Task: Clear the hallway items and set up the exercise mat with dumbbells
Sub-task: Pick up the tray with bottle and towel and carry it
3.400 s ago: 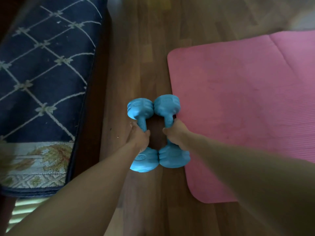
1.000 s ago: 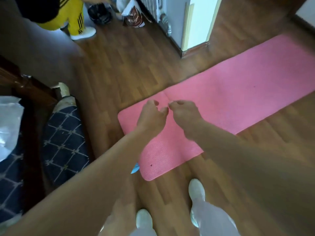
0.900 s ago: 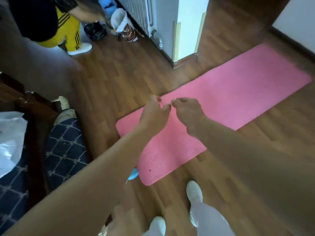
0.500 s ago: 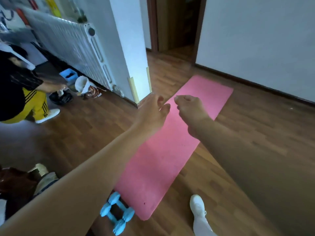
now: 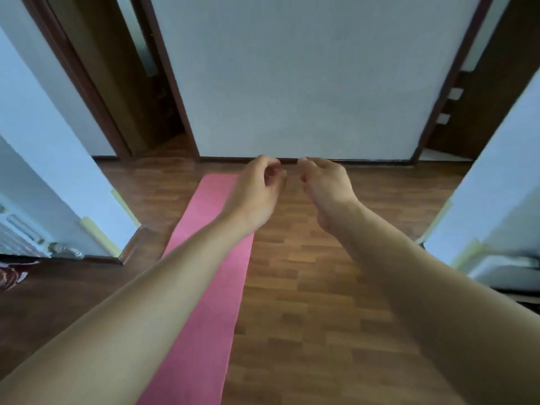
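Note:
A pink exercise mat (image 5: 204, 282) lies unrolled on the wooden floor, running from the bottom of the view toward the far wall. My left hand (image 5: 257, 191) hovers in the air over the mat's far right corner, fingers loosely curled, holding nothing. My right hand (image 5: 327, 188) hangs beside it over bare floor, also loosely curled and holding nothing. The two hands are a small gap apart. The blue dumbbells are out of view.
A white wall (image 5: 306, 77) closes the hallway ahead. Dark doorways open at the far left (image 5: 152, 92) and far right (image 5: 479, 92). White wall corners (image 5: 96, 217) stand on both sides. A radiator end (image 5: 20, 229) shows at the left edge.
My view has lifted from the floor to the hallway ahead. The dumbbells beside the mat's near end, my feet and the other person have dropped out of view. Both hands stay raised and empty.

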